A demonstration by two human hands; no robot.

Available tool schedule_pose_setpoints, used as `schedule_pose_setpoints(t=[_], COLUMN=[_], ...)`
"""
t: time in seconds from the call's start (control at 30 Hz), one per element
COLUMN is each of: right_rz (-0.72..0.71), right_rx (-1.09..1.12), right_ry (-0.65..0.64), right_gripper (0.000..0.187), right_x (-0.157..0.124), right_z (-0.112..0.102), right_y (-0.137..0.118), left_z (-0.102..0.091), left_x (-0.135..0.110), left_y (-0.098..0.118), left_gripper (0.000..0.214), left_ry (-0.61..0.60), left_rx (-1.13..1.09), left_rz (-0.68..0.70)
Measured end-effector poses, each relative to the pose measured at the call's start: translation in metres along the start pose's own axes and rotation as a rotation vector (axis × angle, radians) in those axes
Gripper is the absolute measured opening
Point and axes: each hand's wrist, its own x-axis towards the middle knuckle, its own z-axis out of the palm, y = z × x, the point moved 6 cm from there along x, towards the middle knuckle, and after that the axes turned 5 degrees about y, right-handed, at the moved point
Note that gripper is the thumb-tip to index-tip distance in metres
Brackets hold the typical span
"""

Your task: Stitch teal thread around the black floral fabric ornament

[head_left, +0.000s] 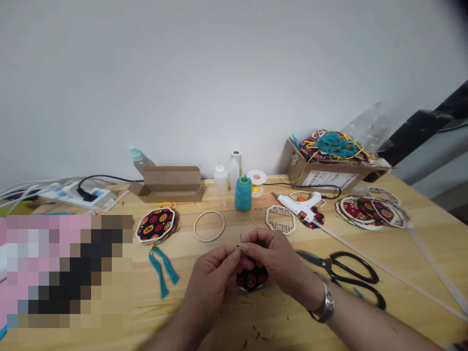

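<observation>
Our left hand (218, 269) is closed in a pinch on the upper edge of a black fabric-covered piece patterned with red and orange rounds (252, 281); our right hand (268, 251) is pinched shut against it, a thin blue-grey sliver (241, 238) rising at its fingertips. The piece hangs below our fingers, near the front of the pale wooden table (190, 312); we cannot tell whether it touches the wood. A broad silver bracelet (326, 298) circles our right wrist.

Taking the piece as the dial's centre, we see black-handled metal scissors (329, 264) at three o'clock, a lattice-cut pale wooden frame (268, 219) at one, and a white glue gun (306, 210) just beyond it. A turquoise thread cone (243, 199) stands at twelve, a thin pale hoop (195, 231) lies at eleven, and a stack of similar patterned pieces (155, 225) at ten, with turquoise tassels (157, 270) at nine.
</observation>
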Motion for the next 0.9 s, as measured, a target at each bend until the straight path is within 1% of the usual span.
schedule_pose_setpoints(t=[0.3,0.43,0.57,0.73,0.9], right_rz=[-0.037,-0.008,0.004,-0.016,-0.026], right_rx=[-0.020,0.026,0.004,-0.069,-0.091], right_ry=[-0.003,-0.035,-0.051,-0.008,-0.012], right_gripper=[0.019,0.019,0.021,0.023,0.027], right_x=[0.0013,0.0002,-0.0010,-0.0007,-0.0010], right_z=[-0.0013,0.0013,0.0026,-0.0013,-0.0016], right_y=[-0.0019,-0.0013,-0.0022,-0.0046,-0.0055], left_z=[0.0022,0.0026,0.0027,0.0010,-0.0010], left_x=[-0.0010,-0.0008,-0.0008,-0.0003,-0.0008], left_y=[0.0010,0.0016,0.0026,0.0025,0.0029], left_gripper=[0.020,0.021,0.022,0.023,0.021], left_ry=[-0.012,-0.020,-0.017,0.004,0.030], left_rx=[-0.064,-0.045,-0.047,-0.051,-0.049], left_rz=[-0.005,0.007,0.015,0.019,0.017])
